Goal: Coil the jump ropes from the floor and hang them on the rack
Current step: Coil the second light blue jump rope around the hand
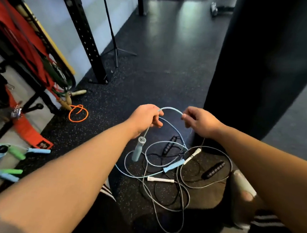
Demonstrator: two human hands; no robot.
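My left hand [145, 116] and my right hand [200, 122] both pinch a light-blue jump rope [171, 109], which arcs between them above the floor. One blue handle [138, 149] dangles below my left hand. The other blue handle [173, 165] lies on the floor in a tangle with a white-handled rope [160, 179] and a black-handled rope [213, 169]. An orange rope [78, 113] with wooden handles lies by the black rack [84, 31] at left.
Coiled blue and green-handled ropes [8, 153] lie at far left beside a red strap [28, 134]. Red and green bands hang on the rack. A black punching bag [260, 60] stands right of the tangle. A tripod stand [117, 52] stands behind on the black rubber floor.
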